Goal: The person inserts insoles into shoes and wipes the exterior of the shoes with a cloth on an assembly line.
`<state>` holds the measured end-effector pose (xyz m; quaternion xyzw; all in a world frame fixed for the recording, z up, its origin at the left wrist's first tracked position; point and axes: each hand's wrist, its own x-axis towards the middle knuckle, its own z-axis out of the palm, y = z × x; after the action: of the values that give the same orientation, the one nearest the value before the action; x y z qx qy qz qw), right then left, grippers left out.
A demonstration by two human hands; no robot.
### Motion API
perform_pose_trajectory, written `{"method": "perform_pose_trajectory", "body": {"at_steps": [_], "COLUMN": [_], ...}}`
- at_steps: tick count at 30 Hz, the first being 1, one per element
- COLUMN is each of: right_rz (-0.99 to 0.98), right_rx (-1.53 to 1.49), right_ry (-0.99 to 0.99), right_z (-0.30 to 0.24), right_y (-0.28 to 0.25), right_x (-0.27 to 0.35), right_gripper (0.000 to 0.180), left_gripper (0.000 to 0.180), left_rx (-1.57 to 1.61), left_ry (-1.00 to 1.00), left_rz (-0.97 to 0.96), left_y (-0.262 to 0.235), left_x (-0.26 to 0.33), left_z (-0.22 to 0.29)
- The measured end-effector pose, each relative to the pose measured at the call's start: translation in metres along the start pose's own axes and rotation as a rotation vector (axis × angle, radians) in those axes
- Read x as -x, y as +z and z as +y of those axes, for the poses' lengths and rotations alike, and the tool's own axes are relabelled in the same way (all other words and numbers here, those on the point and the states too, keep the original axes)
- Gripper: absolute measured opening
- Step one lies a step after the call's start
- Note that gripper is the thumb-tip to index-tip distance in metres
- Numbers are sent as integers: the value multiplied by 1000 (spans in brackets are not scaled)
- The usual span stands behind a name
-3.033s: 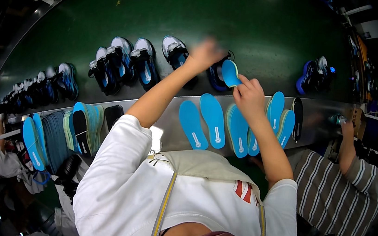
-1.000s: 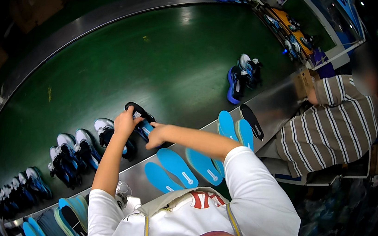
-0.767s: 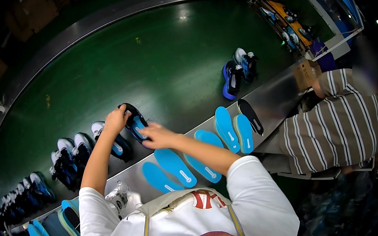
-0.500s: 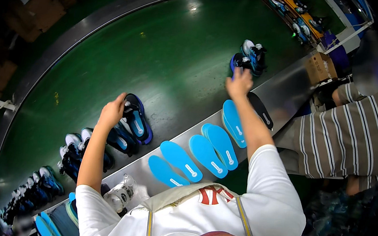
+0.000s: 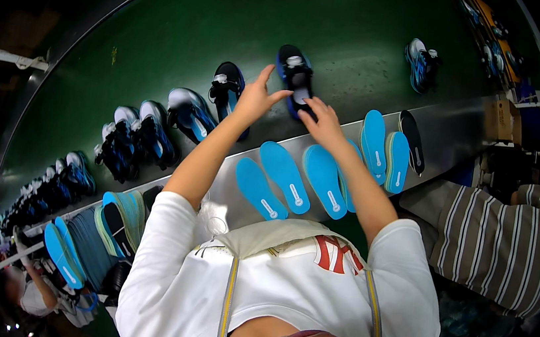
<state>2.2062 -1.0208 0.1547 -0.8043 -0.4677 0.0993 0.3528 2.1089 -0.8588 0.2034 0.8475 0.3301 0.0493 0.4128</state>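
Observation:
A dark running shoe [image 5: 297, 78] with a purple-blue sole and white stuffing at its laces rests on the green surface, toe pointing away. My right hand [image 5: 325, 127] has its fingers on the heel end. Just left of the shoe my left hand [image 5: 257, 100] is raised, thumb and forefinger spread, with nothing in it. Beyond that hand, partly hidden by my wrist, stands another dark shoe [image 5: 227, 84]. Below my arms, bright blue insoles [image 5: 286, 175] lie in a row on the metal edge [image 5: 228, 187]; my right forearm covers part of them.
Several blue and black shoes [image 5: 154, 132] line the green conveyor [image 5: 185, 39] to the left. A single shoe [image 5: 419, 64] stands farther right. Stacked insoles [image 5: 121, 218] lie at lower left, and a black insole [image 5: 411, 141] at right. A person in a striped top [image 5: 488, 240] is close by.
My right hand has brought the dark shoe leftward from beside the other shoe at far right. My left hand has let go of the shoe it was touching. The view has shifted.

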Motion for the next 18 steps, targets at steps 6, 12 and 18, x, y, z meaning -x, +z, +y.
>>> {"method": "perform_pose_trajectory", "body": {"at_steps": [6,12,18], "right_rz": [-47,-287,-75], "right_rx": [445,262,159], "right_ry": [289,664,568], "right_z": [-3,1,8], "right_y": [-61,-75,-98], "right_x": [86,161,164], "right_gripper": [40,52,37], "left_gripper": [64,51,39], "left_rx": [-134,-177,-90], "left_ry": [134,175,96], "left_rz": [77,91,79], "left_y": [28,34,24], "left_x": [-16,-35,-62], "left_z": [-13,-23,-30]}}
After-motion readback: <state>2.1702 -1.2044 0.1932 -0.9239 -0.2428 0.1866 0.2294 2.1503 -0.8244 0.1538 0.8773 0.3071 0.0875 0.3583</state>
